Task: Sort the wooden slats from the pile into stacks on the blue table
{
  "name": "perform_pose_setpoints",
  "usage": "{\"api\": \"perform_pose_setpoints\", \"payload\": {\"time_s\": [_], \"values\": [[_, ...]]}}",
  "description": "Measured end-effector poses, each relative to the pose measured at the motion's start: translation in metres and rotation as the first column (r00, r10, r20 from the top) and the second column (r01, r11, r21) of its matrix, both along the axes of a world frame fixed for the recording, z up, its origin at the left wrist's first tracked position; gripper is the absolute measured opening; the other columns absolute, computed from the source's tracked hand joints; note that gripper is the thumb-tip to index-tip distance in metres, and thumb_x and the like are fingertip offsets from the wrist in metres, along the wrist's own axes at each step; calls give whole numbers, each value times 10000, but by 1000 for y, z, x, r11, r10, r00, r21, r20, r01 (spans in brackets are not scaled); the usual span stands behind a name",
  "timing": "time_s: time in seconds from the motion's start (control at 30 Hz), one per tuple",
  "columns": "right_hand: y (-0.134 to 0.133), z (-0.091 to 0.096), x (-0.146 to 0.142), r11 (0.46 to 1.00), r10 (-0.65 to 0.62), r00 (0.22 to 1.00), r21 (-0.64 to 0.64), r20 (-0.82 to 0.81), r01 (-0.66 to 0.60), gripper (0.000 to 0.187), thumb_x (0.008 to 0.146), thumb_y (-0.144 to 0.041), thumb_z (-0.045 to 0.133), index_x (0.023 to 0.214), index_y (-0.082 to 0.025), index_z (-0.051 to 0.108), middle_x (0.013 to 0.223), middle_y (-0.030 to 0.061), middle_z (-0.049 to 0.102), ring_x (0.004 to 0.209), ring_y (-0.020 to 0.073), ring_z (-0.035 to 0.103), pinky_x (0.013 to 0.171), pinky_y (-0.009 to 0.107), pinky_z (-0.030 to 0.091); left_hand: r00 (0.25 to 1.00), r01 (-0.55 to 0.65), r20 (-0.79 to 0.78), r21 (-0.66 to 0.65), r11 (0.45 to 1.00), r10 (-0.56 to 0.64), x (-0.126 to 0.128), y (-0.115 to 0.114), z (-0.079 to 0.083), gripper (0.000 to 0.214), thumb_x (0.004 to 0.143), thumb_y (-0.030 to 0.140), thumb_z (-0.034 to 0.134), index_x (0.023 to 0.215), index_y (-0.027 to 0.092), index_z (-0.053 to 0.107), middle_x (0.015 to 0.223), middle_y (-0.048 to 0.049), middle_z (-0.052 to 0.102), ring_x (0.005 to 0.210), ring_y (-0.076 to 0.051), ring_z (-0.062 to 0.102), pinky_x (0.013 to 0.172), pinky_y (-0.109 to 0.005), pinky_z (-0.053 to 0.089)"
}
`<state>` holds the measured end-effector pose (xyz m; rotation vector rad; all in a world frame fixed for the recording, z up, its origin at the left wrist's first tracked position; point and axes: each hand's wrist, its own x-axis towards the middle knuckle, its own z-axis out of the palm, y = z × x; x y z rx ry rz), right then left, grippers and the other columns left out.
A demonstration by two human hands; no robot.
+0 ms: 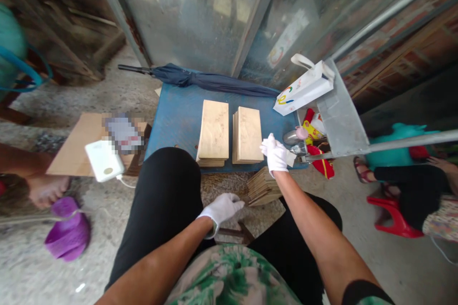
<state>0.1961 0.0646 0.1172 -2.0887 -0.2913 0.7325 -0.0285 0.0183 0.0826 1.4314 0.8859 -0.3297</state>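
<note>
My left hand (222, 208), in a white glove, is held low between my knees. Its fingers are loosely stretched towards a stack of thin wooden boards (264, 187) below the table's front edge, with nothing visible in them. My right hand (276, 154), also gloved, is at the near right of the blue table, fingertips by the right edge of a neat stack of pale wooden boards (248, 134). Whether they touch it I cannot tell. Left of that stands a second, similar stack (214, 129), with a narrow gap between the two.
A folded dark umbrella (214, 83) lies along the back of the blue table (171, 119). A white paper bag (304, 88) and a metal tray with packets (315, 128) stand at right. A white power bank (103, 159) rests on cardboard at left. Other people sit on both sides.
</note>
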Motion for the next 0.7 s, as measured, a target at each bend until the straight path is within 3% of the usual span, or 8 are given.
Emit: {"api": "perform_pose_setpoints", "payload": {"time_s": [0.1, 0.23, 0.37, 0.47, 0.6, 0.7], "values": [[-45, 5, -18, 997, -30, 974, 61, -225, 45, 750, 937, -852, 337, 969, -166, 637, 1032, 171, 745, 950, 255, 747, 791, 350, 612, 1000, -13, -13, 28, 1000, 13, 1, 1, -5, 374, 919, 363, 604, 1111, 98, 784, 1126, -143, 791, 1029, -259, 723, 888, -293, 495], [-99, 18, -40, 960, 121, 799, 273, -589, 56, 849, 918, -894, 234, 1086, -177, 658, 1270, 197, 701, 1230, 292, 668, 987, 451, 572, 999, -40, 22, 73, 997, 39, 2, 3, -4, 340, 912, 333, 593, 1045, 91, 791, 1132, -161, 784, 1053, -276, 709, 934, -313, 478], [-129, 32, -56, 924, 201, 737, 376, -645, 76, 922, 868, -944, 226, 1182, -189, 653, 1360, 198, 656, 1344, 328, 582, 1047, 546, 517, 994, -109, 39, 88, 990, 106, 3, 1, 0, 312, 908, 366, 575, 942, 125, 771, 1065, -132, 789, 1034, -272, 702, 936, -313, 482], [-141, 37, -65, 914, 203, 709, 390, -676, 110, 948, 837, -971, 232, 1221, -209, 644, 1400, 188, 631, 1379, 328, 546, 1073, 556, 491, 987, -155, 41, 27, 988, 154, 3, -6, 7, 357, 895, 472, 574, 861, 147, 718, 915, -111, 775, 890, -250, 709, 818, -310, 515], [-152, 39, -73, 864, 241, 642, 462, -728, 200, 951, 845, -968, 234, 1264, -215, 636, 1433, 174, 616, 1394, 320, 533, 1104, 560, 469, 977, -173, 111, -97, 980, 183, 4, -21, 27, 453, 886, 608, 547, 885, 172, 669, 896, -103, 757, 834, -217, 703, 787, -302, 538], [-156, 40, -78, 803, 255, 566, 497, -784, 328, 938, 903, -920, 206, 1242, -169, 654, 1410, 184, 634, 1361, 301, 572, 1145, 516, 450, 974, -140, 155, -151, 979, 163, 9, -32, 46, 414, 905, 573, 531, 868, 186, 672, 920, -115, 763, 885, -225, 710, 836, -305, 550]]}}
